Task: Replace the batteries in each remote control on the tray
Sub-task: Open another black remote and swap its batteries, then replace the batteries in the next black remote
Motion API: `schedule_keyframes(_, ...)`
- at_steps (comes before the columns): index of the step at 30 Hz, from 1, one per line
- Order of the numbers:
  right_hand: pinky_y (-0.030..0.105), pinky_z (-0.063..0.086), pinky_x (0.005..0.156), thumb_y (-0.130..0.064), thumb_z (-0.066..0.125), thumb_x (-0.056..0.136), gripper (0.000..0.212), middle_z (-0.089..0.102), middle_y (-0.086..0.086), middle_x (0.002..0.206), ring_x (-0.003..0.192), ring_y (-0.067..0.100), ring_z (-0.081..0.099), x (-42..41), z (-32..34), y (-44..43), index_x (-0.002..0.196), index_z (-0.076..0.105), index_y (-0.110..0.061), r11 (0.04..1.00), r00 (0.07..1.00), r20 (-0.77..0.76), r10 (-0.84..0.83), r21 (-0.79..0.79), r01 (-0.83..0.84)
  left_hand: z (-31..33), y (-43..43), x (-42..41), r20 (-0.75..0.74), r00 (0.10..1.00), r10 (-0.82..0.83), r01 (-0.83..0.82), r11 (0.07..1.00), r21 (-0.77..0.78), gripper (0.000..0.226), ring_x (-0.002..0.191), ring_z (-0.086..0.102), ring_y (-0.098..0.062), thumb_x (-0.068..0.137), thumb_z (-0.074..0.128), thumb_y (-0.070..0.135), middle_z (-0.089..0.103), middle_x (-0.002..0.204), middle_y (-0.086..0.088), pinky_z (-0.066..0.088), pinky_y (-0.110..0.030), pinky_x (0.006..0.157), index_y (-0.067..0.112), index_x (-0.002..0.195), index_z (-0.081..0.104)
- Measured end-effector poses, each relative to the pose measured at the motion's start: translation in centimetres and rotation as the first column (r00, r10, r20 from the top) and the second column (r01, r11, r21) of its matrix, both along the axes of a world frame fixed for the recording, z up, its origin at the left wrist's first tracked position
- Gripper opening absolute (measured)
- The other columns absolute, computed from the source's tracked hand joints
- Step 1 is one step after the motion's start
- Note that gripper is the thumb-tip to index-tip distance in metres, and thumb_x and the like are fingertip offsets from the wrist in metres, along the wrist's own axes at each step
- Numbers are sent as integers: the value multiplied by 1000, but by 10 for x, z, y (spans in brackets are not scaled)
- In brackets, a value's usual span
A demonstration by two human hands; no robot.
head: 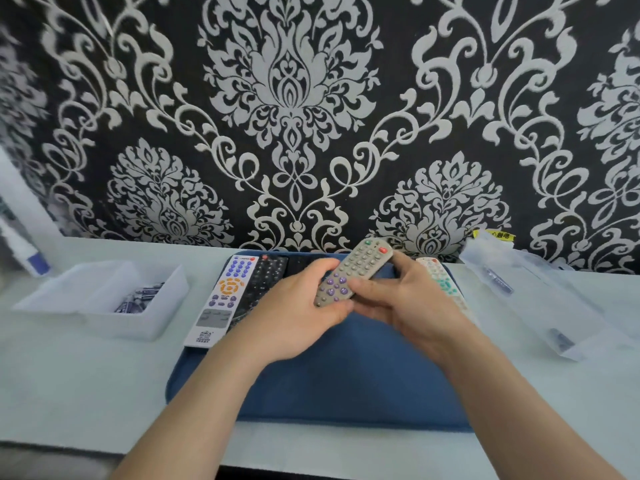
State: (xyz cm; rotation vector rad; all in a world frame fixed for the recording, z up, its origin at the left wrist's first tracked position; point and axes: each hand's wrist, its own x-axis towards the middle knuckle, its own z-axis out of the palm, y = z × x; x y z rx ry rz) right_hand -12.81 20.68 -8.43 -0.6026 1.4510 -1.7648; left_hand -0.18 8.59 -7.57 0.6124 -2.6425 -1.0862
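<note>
Starting at the left, a white box stands on the table with loose batteries in it, well apart from both hands. Next comes the blue tray. On its left part a white remote with blue and orange buttons lies face up, and a black remote lies just beside it, both with their long axes running near to far.

Above the middle of the tray, the left hand grips the near end of the grey remote, its fingers curled round that end. The grey remote is lifted off the tray with its button face up. Its long axis slants from near-left to far-right, and the red and green buttons are at the far end. The right hand holds the same remote from the right, with fingers laid across the face and the thumb at the far edge.

The battery cover is most likely on the underside, which faces down and is hidden, so the next move probably means rolling the remote about its long axis. Both hands are on it. The left hand has the near end, where such a cover usually sits.

Right of the hands, a pale remote with teal buttons lies at the tray's right edge. Farther right, clear plastic packaging rests on the table.
</note>
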Motion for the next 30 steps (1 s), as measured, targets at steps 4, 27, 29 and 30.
schedule_keyframes(4, 41, 61, 81, 0, 68, 89, 48, 77, 15, 100, 95, 35, 73, 15, -1, -21, 131, 50, -16, 997, 998, -56, 4, 72, 1, -1, -7, 14, 53, 996, 73, -69, 994, -84, 55, 84, 64, -8, 84, 56, 57, 62, 100, 18, 52, -31, 78, 45, 133, 33)
schedule_keyframes(27, 49, 34, 96, -44, 52, 93, 43, 47, -7, 135, 134, 22, 34, -24, -15, 29, 131, 43, -25, 458, 290, -695, 658, 675, 578, -25, 7, -18, 281, 958, -62, 196, 855, -481, 65, 143, 20, -10, 92, 48, 53, 18, 158, 10, 21, -35, 115, 34, 147, 20)
schedule_keyframes(29, 50, 33, 99, -38, 55, 93, 40, 51, -7, 131, 131, 22, 38, -22, -18, 28, 130, 45, -25, 519, 213, -734, 645, 625, 584, -25, 8, -20, 258, 966, -34, 160, 859, -486, 70, 142, 24, -10, 90, 52, 54, 23, 157, 10, 22, -35, 115, 32, 148, 21)
schedule_keyframes(30, 49, 34, 99, -34, 56, 93, 38, 53, -6, 129, 129, 23, 41, -21, -19, 28, 129, 47, -24, 556, 181, -760, 625, 595, 580, -24, 10, -22, 256, 967, -21, 148, 860, -488, 71, 141, 26, -10, 88, 54, 55, 26, 155, 10, 23, -34, 114, 30, 147, 22)
